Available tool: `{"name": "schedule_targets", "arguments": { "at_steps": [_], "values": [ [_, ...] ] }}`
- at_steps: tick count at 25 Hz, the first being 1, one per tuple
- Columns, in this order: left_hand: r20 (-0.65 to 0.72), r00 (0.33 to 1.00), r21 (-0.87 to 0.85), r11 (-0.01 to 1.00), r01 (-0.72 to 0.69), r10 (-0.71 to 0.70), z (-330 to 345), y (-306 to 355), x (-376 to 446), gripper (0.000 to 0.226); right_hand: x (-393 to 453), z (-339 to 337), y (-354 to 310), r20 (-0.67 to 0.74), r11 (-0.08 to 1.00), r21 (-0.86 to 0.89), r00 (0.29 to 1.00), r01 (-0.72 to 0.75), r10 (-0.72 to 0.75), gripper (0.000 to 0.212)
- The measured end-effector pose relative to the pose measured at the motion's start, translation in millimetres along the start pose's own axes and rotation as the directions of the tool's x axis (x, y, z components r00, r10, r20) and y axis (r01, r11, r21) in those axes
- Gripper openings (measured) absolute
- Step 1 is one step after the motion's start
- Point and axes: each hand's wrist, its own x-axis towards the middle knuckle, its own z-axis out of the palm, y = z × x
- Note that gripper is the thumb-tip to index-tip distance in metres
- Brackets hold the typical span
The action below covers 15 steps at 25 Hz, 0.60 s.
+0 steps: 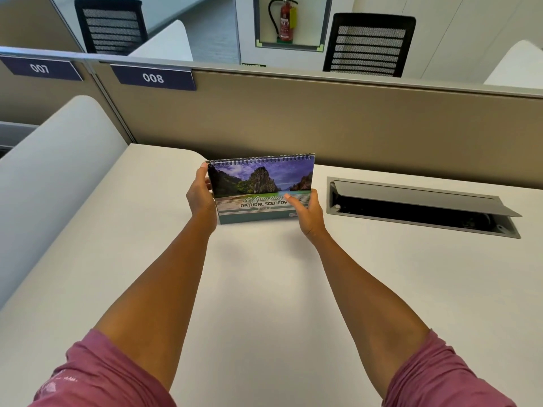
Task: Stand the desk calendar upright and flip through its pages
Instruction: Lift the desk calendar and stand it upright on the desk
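Note:
The desk calendar (pixel 258 183) stands upright on the white desk (pixel 264 289), its spiral binding at the top and its cover facing me with a sea-and-cliff picture and the words "Amazing Natural Scenery". My left hand (pixel 201 196) grips its left edge, fingers wrapped behind. My right hand (pixel 307 211) holds its lower right corner, thumb lying across the cover. The calendar's bottom edge rests on the desk or just above it; I cannot tell which.
An open cable hatch (pixel 423 208) with its grey lid raised is set into the desk to the right of the calendar. A beige partition (pixel 323 121) closes the desk's far side; a white curved divider (pixel 58 177) borders the left. Two black chairs stand beyond.

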Motion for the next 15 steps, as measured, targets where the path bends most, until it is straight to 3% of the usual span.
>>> {"name": "schedule_targets", "arguments": {
  "at_steps": [4,10,15],
  "values": [
    [-0.051,0.998,0.042,0.999,0.026,-0.024,-7,-22,-4,0.054,-2,1,6,-0.034,1.000,0.001,0.999,-0.004,0.004,0.051],
    [-0.038,0.996,0.199,0.976,0.090,-0.084,-24,-66,-11,0.043,-14,6,21,-0.150,0.999,-0.023,0.988,0.024,-0.027,0.037],
    [0.083,0.992,0.477,0.871,-0.119,0.090,-34,-92,-8,0.040,-18,5,36,-0.137,0.991,-0.124,0.989,0.041,-0.058,0.039]
  ]
}}
